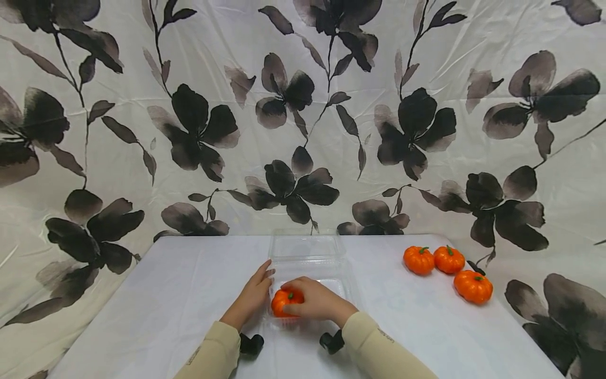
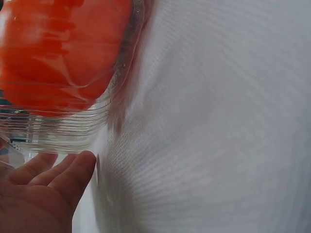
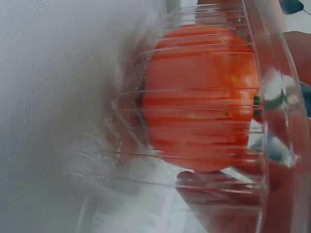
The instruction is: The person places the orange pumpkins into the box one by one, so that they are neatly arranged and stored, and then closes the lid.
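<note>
A small orange pumpkin with a green stem sits in the near left part of a clear plastic clamshell container. My right hand holds this pumpkin from above and the right, fingers and thumb around it. Through the ribbed wall in the right wrist view, the pumpkin appears low inside the container, with a fingertip beside it. At the container's left side is my left hand, its fingers extended along the wall. In the left wrist view those fingers look fairly straight against the clear plastic.
The container's hinged lid stands open toward the back edge of the white-covered table. Three more orange pumpkins, one of them the nearest pumpkin, are grouped at the table's right side. A floral cloth hangs behind.
</note>
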Demonstrator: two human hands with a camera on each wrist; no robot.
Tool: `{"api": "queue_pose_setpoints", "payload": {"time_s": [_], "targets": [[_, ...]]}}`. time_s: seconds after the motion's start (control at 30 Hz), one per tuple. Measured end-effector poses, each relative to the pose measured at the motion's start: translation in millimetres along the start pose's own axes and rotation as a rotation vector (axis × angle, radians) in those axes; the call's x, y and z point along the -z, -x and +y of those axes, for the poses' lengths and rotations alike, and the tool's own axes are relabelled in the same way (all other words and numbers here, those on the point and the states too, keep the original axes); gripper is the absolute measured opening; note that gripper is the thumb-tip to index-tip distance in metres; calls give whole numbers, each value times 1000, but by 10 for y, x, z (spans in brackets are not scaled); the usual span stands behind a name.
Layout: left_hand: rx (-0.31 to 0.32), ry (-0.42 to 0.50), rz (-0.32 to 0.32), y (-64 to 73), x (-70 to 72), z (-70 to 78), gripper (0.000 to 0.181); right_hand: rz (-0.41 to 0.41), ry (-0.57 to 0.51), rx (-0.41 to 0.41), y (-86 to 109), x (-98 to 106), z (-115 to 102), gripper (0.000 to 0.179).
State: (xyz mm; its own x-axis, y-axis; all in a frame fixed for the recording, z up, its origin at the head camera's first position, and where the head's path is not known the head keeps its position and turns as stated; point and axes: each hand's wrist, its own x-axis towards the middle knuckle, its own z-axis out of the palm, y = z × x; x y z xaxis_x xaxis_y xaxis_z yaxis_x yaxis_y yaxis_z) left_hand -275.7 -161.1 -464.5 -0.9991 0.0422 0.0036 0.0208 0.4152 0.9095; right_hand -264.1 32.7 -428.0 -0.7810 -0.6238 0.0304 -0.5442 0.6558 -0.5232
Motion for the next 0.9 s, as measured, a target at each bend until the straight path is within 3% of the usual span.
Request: {"api": "queue_pose_setpoints", "payload": {"time_s": [0.9], "targets": [[19,-16,-2,-2,1,31,57,1,4,9,222,301,27,62]]}}
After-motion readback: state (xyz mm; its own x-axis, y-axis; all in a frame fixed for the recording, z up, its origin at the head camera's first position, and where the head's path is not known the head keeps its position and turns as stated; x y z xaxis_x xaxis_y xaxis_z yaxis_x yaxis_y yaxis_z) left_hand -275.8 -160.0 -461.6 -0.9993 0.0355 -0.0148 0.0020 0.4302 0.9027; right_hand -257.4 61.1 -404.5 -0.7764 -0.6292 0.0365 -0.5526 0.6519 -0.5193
